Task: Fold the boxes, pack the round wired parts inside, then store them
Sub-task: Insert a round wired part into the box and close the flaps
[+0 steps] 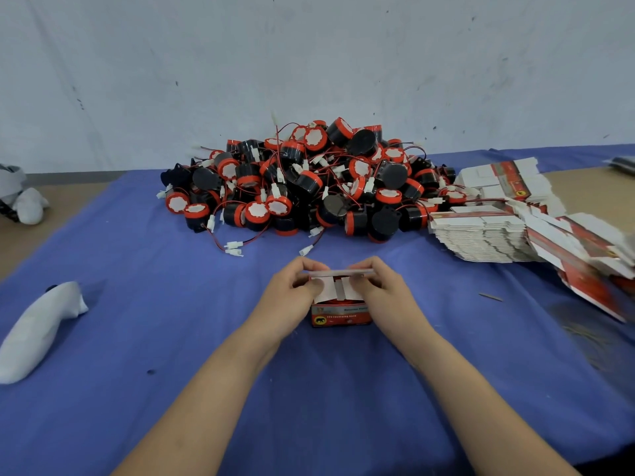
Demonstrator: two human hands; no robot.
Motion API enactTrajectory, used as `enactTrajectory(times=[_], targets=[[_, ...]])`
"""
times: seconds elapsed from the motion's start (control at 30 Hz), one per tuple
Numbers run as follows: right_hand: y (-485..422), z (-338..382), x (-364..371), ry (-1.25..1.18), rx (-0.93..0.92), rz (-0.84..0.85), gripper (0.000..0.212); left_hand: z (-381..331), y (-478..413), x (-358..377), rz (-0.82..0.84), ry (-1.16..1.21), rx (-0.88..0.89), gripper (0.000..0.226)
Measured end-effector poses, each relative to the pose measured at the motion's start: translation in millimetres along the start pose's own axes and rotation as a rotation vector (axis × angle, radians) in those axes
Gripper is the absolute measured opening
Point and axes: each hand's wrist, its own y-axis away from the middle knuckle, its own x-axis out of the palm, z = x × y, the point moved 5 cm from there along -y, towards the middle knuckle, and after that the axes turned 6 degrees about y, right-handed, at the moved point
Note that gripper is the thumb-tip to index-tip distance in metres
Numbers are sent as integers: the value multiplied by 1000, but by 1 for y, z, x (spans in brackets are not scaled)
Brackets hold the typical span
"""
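Folding: pressing the white end flaps (pixel 338 289) down onto the open top of a small red printed cardboard box (pixel 341 317), with the long lid flap (pixel 340 271) standing raised along the far edge.
Box position: sitting upright on the blue cloth-covered table (pixel 165 304), front and centre, squeezed between both hands and well apart from the heap behind.
Left hand (pixel 292 297): clamping the box's left side, curling fingers over the far edge and pinching the left white flap down with the thumb.
Right hand (pixel 388 293): mirroring that on the right side, curling round the far edge and pinching the right white flap.
Box contents: showing only a sliver of red under the flaps; cannot tell what is lying inside.
Parts heap: piling up at the far middle of the cloth against the pale wall (pixel 309 63), round black-and-red wired parts (pixel 309 187) tangling with white connectors.
Flat stock: lying right of the heap, stacks of flat red-and-white cardboard box blanks (pixel 481 235), some sliding toward the right edge.
Left side: resting on the cloth, a soft white fabric bundle (pixel 37 331), well apart from the hands.
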Motion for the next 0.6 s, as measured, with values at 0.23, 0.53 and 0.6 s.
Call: enactTrajectory(times=[0.23,0.53,0.6], targets=[[-2,-8,-10,132,-51,73,36,-3,0,-1,-30,-84,65,37],[5,-11,-18,157,-96,242,43,-7,3,-13,92,-376,152,48],[7,-11,-17,178,-130,258,34,-6,5,-14,135,-412,190,41]])
